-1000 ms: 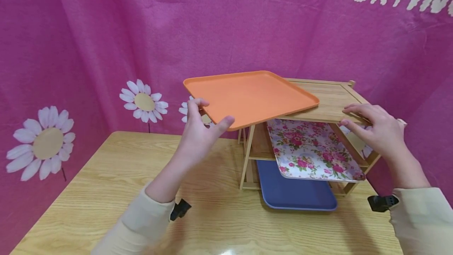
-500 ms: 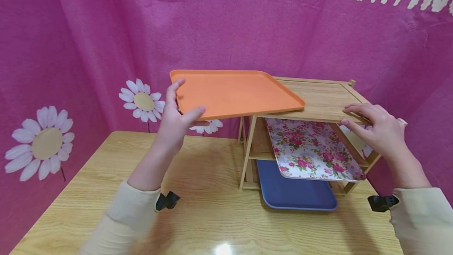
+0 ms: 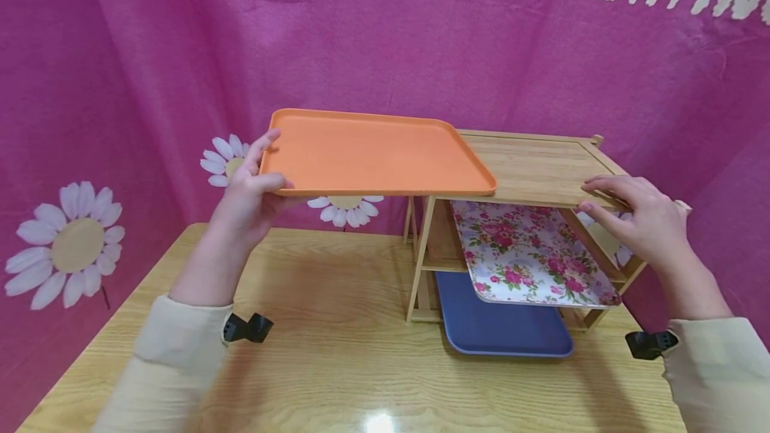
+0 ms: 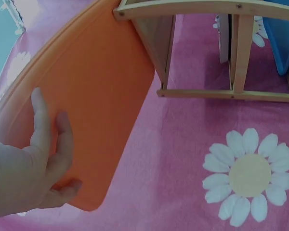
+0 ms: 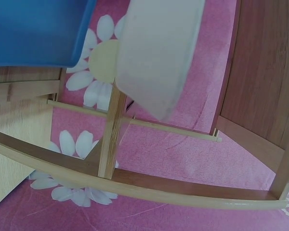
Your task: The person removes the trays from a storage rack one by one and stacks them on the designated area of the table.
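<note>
A magenta fabric backdrop (image 3: 385,39) printed with white daisies hangs behind the wooden rack (image 3: 541,166) and fills the whole upper view; white lettering above and to the right of the rack is cut off by the frame edge, so only "CRYIN" reads. Below the rack spreads a light wood-grain table (image 3: 337,366), glossy enough to carry a glare spot in front of the rack; its near corners run out of view.

The wooden rack stands on the table toward the right, with a flat top and open tiers. An orange tray (image 3: 373,152) lies with its right end on the rack's top, while most of it juts out to the rack's left over the table. A floral tray (image 3: 529,252) sits on the rack's middle tier, sloping forward, and a blue tray (image 3: 505,326) lies at the rack's foot, partly beneath the floral one. How far either reaches back under the rack is hidden.

The left hand (image 3: 249,196), left of the rack, grips the orange tray's left edge, thumb on top and fingers (image 4: 48,130) spread flat underneath. The right hand (image 3: 637,216) rests on the rack's front right edge, fingers laid over the top; the right wrist view does not show them.
</note>
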{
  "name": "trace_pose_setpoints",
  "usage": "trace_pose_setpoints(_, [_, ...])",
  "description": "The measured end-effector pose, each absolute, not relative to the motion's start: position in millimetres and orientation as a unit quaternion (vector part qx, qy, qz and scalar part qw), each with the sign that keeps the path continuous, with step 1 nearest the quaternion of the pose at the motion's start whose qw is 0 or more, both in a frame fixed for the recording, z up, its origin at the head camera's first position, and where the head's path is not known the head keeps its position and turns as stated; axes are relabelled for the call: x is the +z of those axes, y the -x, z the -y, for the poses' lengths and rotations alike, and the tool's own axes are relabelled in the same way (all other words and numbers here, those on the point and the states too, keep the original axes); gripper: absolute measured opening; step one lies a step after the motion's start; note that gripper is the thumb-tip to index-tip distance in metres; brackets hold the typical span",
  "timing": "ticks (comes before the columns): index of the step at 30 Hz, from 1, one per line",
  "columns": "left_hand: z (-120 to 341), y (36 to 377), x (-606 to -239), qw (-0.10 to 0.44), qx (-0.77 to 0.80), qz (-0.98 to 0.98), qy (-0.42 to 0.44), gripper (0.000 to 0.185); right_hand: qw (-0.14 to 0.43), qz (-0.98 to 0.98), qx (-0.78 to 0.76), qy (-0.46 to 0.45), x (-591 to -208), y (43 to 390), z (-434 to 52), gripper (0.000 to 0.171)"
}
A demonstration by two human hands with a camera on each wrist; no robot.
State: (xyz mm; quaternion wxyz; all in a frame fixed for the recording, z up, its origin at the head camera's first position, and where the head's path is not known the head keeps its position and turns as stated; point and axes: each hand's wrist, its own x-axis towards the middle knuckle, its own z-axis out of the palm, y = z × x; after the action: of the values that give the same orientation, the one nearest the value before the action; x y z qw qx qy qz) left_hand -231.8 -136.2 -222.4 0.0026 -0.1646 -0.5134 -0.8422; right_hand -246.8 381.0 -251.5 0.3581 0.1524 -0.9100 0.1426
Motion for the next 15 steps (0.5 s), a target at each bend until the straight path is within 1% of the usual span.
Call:
trace_pose_setpoints(8, [158, 231, -227, -0.011, -0.868, 0.463, 0.180, 0.077, 0.354, 0.912, 0.140, -0.151, -251, 247, -380, 0.034])
trace_pose_setpoints(15, [179, 232, -230, 0.004, -0.886, 0.418, 0.203, 0.069, 0.355, 0.912, 0.143, -0.149, -251, 247, -381, 0.035])
